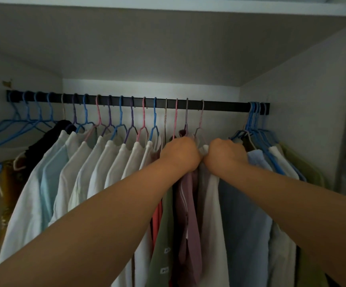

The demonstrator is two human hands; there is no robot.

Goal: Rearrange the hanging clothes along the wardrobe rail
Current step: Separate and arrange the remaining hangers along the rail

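Left hand (180, 154) is curled into a fist at the shoulder of the mauve shirt (188, 204), fingers hidden behind the knuckles, gripping cloth there; which garment exactly cannot be told. Right hand (227, 152) sits just beside it at 3 o'clock, also fisted, pinching the collar of the white shirt (214, 214). Both hands are near touching. Green shirt (161, 235) hangs at 7 o'clock of the left hand, blue shirt (244, 204) at 5 o'clock of the right hand. Black rail (219, 107) runs across at 12 o'clock, with a bare stretch above the right hand. Row of white shirts (97, 166) on coloured hangers fills 9 o'clock; a bunch of blue hangers (255, 121) sits at 2 o'clock by the right wall.
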